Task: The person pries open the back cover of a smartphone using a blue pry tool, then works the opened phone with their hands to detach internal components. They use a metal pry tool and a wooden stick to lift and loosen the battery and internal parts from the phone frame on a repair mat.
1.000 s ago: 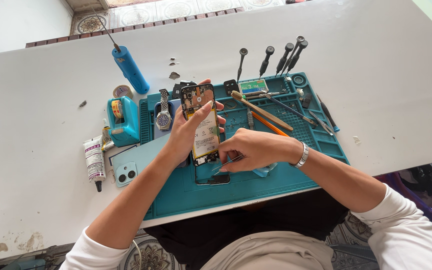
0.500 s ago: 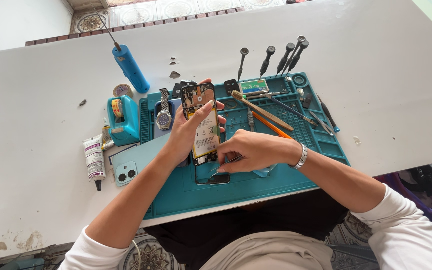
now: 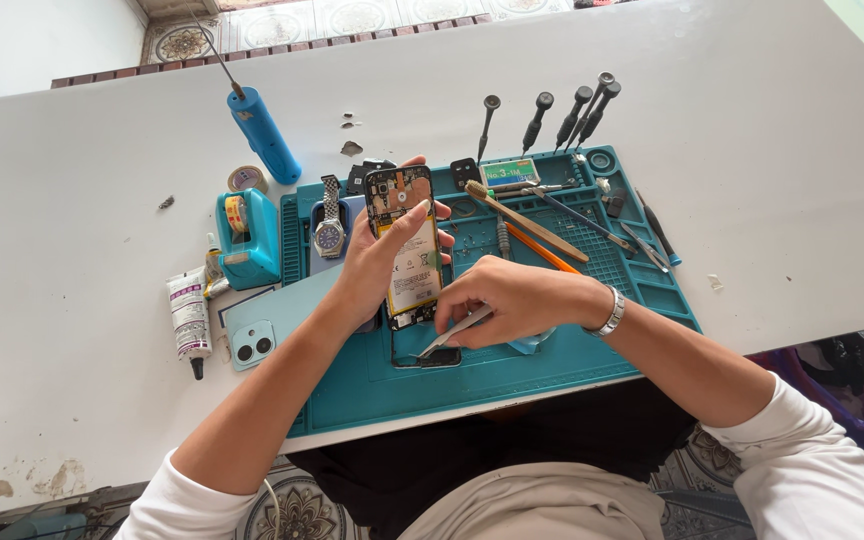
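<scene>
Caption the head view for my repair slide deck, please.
Left hand grips an opened smartphone over a teal work mat; right hand holds metal tweezers.

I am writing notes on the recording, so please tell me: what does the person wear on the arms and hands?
Both hands are bare, with no gloves. The left hand and forearm are uncovered up to a white sleeve pushed up near the elbow. The right hand has a silver metal bracelet at the wrist, and a white sleeve covers the upper arm from the elbow.
</scene>
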A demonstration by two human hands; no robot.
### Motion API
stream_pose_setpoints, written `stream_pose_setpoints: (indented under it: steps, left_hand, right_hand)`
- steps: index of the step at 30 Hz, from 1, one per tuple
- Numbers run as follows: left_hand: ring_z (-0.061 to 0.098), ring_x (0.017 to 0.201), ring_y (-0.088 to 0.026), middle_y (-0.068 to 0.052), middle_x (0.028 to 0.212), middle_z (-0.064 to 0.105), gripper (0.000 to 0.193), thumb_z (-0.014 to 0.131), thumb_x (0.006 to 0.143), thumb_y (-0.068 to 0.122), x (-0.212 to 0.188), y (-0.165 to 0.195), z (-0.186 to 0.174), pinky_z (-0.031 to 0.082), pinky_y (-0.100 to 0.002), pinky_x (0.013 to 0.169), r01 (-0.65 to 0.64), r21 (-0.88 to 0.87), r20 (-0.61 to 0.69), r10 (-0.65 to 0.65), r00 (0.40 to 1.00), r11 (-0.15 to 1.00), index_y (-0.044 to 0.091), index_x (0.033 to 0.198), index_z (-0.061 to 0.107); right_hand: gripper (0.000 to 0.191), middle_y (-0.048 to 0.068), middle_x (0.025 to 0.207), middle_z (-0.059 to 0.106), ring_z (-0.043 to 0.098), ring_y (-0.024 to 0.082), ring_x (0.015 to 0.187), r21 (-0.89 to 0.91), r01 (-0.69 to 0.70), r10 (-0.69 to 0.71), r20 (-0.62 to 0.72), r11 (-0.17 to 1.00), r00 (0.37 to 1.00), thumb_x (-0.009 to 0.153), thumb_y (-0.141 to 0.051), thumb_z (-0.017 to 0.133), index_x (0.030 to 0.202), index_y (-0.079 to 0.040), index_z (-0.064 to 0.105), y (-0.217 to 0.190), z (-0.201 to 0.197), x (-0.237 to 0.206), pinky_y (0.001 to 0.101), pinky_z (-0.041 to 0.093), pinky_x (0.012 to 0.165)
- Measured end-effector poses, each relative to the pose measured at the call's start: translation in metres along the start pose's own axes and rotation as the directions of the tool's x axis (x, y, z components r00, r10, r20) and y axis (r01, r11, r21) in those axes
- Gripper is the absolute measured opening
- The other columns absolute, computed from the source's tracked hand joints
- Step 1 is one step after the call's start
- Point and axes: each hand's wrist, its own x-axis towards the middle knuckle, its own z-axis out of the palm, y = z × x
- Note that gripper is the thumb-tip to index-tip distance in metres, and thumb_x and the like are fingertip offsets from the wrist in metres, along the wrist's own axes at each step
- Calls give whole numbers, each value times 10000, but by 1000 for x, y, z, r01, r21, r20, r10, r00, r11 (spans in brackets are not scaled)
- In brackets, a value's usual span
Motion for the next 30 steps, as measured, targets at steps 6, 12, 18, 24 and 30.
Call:
stream_pose_setpoints:
  steps: [6, 12, 18, 24, 30]
  left_hand:
    - [712, 947, -210, -147, 1138, 658, 671, 605, 1013, 290, 0, 1, 0, 649, -393, 779, -11, 7, 8, 11, 1000, 1000, 119, 1593, 314]
    - [713, 940, -198, -130, 1135, 671, 669, 593, 1011, 312, -1, -1, -1, 649, -359, 761, 9, 46, -11, -9, 1000, 999, 119, 1591, 320]
    - [721, 958, -212, -143, 1170, 681, 565, 590, 1050, 292, -1, -4, -4, 650, -370, 768, 21, 56, -23, -20, 1000, 998, 0, 1506, 428]
    - [713, 935, -203, -139, 1132, 662, 660, 598, 1012, 285, -1, -1, -3, 646, -377, 759, 7, 27, -4, -6, 1000, 1000, 122, 1587, 319]
    - [712, 937, -200, -138, 1138, 664, 659, 594, 1014, 283, -1, 2, -1, 644, -378, 761, 9, 24, -2, -9, 1000, 1000, 128, 1591, 316]
  right_hand:
    - [212, 67, 823, 793, 724, 124, 594, -19, -99, 100, 16, 995, 995, 881, -170, 701, 1031, -48, 787, 1, -1, -1, 243, 571, 578]
    - [204, 82, 811, 786, 709, 133, 592, -50, -34, 32, -40, 998, 999, 894, -182, 723, 1008, -31, 799, 3, -1, 0, 248, 554, 563]
    - [218, 77, 821, 780, 710, 136, 592, -75, -30, 27, -44, 997, 999, 905, -197, 716, 1020, -27, 788, 6, 0, 1, 250, 560, 567]
    - [220, 82, 786, 772, 691, 147, 571, -107, -46, 39, -65, 993, 997, 921, -204, 705, 1020, -28, 793, 7, 0, 1, 267, 542, 553]
    - [224, 78, 793, 770, 687, 138, 564, -93, -20, 12, -92, 995, 996, 929, -218, 703, 1022, -34, 790, 9, 0, 3, 267, 538, 537]
